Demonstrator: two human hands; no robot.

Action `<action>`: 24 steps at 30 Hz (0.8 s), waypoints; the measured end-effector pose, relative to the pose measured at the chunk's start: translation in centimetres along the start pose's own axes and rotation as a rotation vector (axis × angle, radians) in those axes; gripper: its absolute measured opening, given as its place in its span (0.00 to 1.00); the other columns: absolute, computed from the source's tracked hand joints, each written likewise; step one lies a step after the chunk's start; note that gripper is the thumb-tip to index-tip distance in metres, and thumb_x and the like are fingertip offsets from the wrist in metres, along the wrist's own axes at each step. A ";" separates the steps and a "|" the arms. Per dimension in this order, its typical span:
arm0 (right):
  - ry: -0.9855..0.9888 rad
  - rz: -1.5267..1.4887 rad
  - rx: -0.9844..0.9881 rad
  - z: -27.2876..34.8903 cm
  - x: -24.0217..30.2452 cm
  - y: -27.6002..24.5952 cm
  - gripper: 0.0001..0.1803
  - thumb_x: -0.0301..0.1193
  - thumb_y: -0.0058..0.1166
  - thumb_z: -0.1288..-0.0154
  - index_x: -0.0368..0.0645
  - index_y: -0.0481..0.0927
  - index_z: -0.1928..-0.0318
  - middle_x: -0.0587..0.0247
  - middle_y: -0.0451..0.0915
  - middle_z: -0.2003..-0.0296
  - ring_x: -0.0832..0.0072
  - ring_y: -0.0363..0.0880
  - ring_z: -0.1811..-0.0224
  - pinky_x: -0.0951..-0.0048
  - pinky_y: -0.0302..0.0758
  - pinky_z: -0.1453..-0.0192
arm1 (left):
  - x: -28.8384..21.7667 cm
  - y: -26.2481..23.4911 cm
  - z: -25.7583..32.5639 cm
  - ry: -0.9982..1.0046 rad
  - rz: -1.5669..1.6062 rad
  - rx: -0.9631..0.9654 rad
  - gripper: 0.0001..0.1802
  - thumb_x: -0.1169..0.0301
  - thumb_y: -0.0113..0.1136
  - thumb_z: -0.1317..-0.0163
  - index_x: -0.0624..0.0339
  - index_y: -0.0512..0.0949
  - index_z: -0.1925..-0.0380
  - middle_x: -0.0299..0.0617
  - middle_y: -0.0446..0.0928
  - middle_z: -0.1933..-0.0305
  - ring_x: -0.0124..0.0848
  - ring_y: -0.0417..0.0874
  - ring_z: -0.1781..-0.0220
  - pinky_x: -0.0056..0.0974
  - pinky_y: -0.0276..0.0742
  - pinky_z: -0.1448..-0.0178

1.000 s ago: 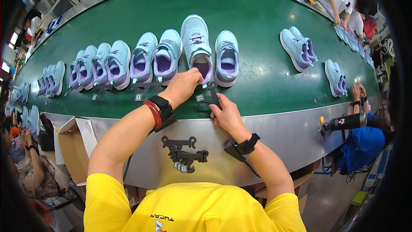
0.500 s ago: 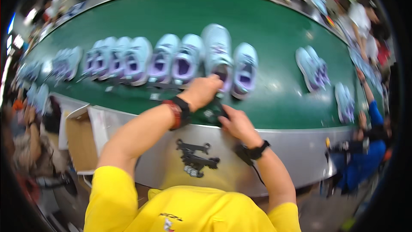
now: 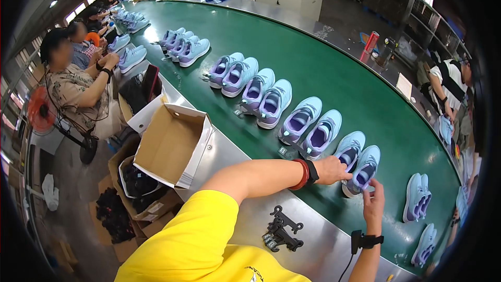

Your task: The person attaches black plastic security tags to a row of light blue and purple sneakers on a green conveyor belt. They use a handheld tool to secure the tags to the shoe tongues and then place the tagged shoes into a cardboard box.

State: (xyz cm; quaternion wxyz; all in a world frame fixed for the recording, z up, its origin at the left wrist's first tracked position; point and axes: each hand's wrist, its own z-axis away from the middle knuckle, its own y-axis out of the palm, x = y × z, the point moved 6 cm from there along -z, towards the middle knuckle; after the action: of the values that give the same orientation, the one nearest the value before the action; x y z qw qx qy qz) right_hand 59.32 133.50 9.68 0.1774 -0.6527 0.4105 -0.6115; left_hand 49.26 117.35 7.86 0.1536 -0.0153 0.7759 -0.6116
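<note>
A pair of light blue and lilac sneakers stands side by side on the green belt, toes pointing away from me. Behind the heel of the left sneaker (image 3: 350, 146), my left hand (image 3: 332, 170) is closed, its fingertips low between the two heels. Whatever it grips there is hidden. The right sneaker (image 3: 368, 164) has my right hand (image 3: 373, 196) at its heel, thumb and fingers pinching the collar's back edge. Several black plastic shoe hangers (image 3: 282, 230) lie on the metal edge in front of me.
More paired sneakers (image 3: 274, 102) line the belt (image 3: 261, 36) to the left, some with black hangers at the heels. Two pairs (image 3: 416, 196) stand at the right. An open cardboard box (image 3: 172, 143) sits at the table's left edge. A co-worker (image 3: 78, 83) sits beyond it.
My view has swung left. The left sneaker, larger and raised in the earlier frame, now stands level beside its mate. My right hand has moved from a dark piece to the right sneaker's heel.
</note>
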 end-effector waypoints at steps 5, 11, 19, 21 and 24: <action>-0.277 0.143 0.171 -0.6 -0.1 3.1 0.19 0.27 0.60 0.44 0.39 0.73 0.51 0.52 0.75 0.56 0.55 0.76 0.61 0.62 0.74 0.58 | 0.4 -0.2 0.2 -0.190 0.136 0.061 0.21 0.74 0.49 0.43 0.45 0.78 0.50 0.52 0.77 0.59 0.50 0.82 0.60 0.48 0.78 0.56; -0.450 0.428 0.069 -1.8 2.5 1.7 0.13 0.36 0.63 0.49 0.44 0.73 0.69 0.58 0.73 0.73 0.56 0.73 0.68 0.58 0.69 0.65 | 1.1 -1.2 0.4 -0.277 0.239 0.117 0.18 0.74 0.50 0.42 0.50 0.79 0.52 0.55 0.79 0.62 0.52 0.81 0.59 0.51 0.76 0.55; -0.404 0.574 0.078 -0.4 2.8 0.2 0.14 0.37 0.65 0.51 0.47 0.74 0.69 0.62 0.72 0.74 0.63 0.74 0.69 0.61 0.68 0.64 | 1.2 -1.0 0.4 -0.274 0.211 0.099 0.14 0.73 0.52 0.42 0.53 0.81 0.56 0.57 0.79 0.68 0.54 0.81 0.64 0.51 0.75 0.59; -0.423 0.589 0.069 -0.5 3.6 0.6 0.14 0.37 0.65 0.51 0.48 0.75 0.69 0.62 0.72 0.75 0.63 0.74 0.68 0.62 0.68 0.64 | 1.4 -1.1 0.7 -0.268 0.195 0.082 0.14 0.73 0.52 0.42 0.53 0.80 0.56 0.57 0.79 0.68 0.54 0.81 0.64 0.51 0.75 0.59; -0.424 0.624 0.063 -1.0 4.2 1.2 0.13 0.38 0.65 0.51 0.49 0.75 0.69 0.63 0.73 0.74 0.63 0.75 0.67 0.63 0.69 0.63 | 1.1 -1.6 0.8 -0.287 0.168 0.103 0.15 0.74 0.51 0.42 0.53 0.81 0.57 0.54 0.80 0.65 0.51 0.81 0.61 0.50 0.77 0.56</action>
State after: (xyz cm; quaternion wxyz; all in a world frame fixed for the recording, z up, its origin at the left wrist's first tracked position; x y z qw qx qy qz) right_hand 57.66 129.84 11.74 0.4561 -0.6026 0.5249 -0.3914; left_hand 48.17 115.95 8.93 0.3139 -0.0297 0.7123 -0.6271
